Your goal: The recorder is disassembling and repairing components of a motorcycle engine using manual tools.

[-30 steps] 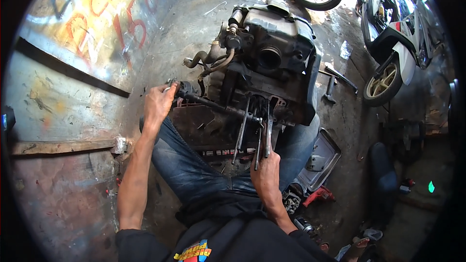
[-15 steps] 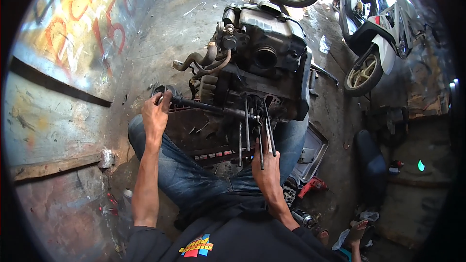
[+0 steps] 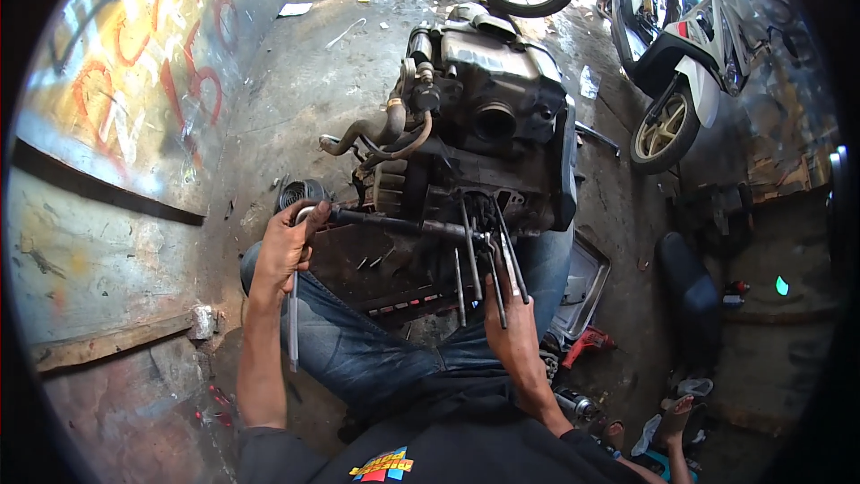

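Hands are well apart. L hand (image 3: 285,251) is clamped round 1 bent bar (image 3: 293,323), silver, long leg hanging down. From there 1 dark bar (image 3: 381,220) runs rightward across the near side of 1 engine (image 3: 502,81), its tip by 4 thin rods (image 3: 472,251) poking out toward the person. Both bars look like stiff metal, prob. fairly heavy, poss. slick w/ oil; best hold is at the bend, plus a steadying grip near the tip. Engine's prob. v. heavy, hard to shift. R hand (image 3: 515,332) reaches up behind the rods' ends; can't tell if its fingers grip anything. Further R: 1 metal tray (image 3: 601,280), 1 red drill (image 3: 587,346), 2 motorbike wheels (image 3: 665,125).
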Tool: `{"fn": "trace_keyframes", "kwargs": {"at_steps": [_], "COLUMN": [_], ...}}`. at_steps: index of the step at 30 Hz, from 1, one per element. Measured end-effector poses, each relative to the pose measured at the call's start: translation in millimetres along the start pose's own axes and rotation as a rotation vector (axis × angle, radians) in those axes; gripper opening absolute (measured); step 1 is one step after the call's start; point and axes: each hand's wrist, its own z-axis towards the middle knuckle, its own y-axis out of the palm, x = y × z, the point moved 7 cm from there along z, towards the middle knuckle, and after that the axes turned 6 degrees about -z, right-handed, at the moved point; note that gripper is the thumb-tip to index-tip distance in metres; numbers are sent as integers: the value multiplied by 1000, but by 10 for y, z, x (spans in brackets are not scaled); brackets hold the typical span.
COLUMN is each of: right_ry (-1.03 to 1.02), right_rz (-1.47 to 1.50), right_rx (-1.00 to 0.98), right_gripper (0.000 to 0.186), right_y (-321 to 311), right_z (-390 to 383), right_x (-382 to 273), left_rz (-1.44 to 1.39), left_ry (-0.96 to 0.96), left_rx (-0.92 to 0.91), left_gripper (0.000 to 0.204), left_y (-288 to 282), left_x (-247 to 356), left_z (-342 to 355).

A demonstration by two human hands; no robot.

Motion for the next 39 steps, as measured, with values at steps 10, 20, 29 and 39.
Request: {"fn": "trace_keyframes", "kwargs": {"at_steps": [10, 20, 29, 39], "right_ry": [-25, 80, 81, 56], "right_rz": [160, 177, 239, 243], "right_rx": [-35, -124, -161, -159], "right_gripper": [29, 46, 42, 43], "right_y": [13, 3, 21, 56], "right_z": [44, 88, 92, 106], "right_x": [29, 111, 113, 161], "left_rz": [-124, 161, 61, -8], "left_ry": [-212, -520, -722, -670], "left_rx": [134, -44, -63, -2], "left_gripper": [23, 35, 39, 25], "left_y": [-306, -1, -74, -91], "left_x": [-9, 363, 342, 166], "left_z": [-224, -168, -41, -173]}}
